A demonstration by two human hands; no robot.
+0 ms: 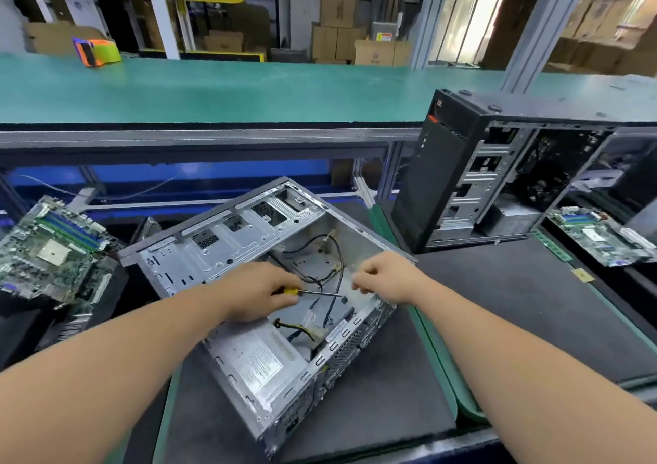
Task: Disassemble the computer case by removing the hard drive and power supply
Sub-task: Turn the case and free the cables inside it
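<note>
The computer case (249,285) lay on its side on the dark mat of the counter (497,303), open face up, with the power supply (256,360) seated in its near corner; no hard drive could be made out for certain in the bays along the far wall. The left hand (256,293) was clenched round the yellow handle of a screwdriver (313,292), whose shaft pointed right across the open cavity, while the right hand (387,278) hovered just beside the tip with its fingers curled in a pinch, though whether they held a screw or a connector was too small to tell. The likeliest trouble, as I judged it, was the loose black cables (334,268) running right under the shaft: the tip could snag or nick one, and a small part let slip there would drop among the wires. The sheet-metal rim near the right wrist looked sharp enough to scrape a forearm. Room was tight on both flanks, with a bare motherboard (53,250) near the case's left corner and an upright black tower (480,179) standing close on the right, so a lifted power supply would come out best toward the person, where the mat lay open.
</note>
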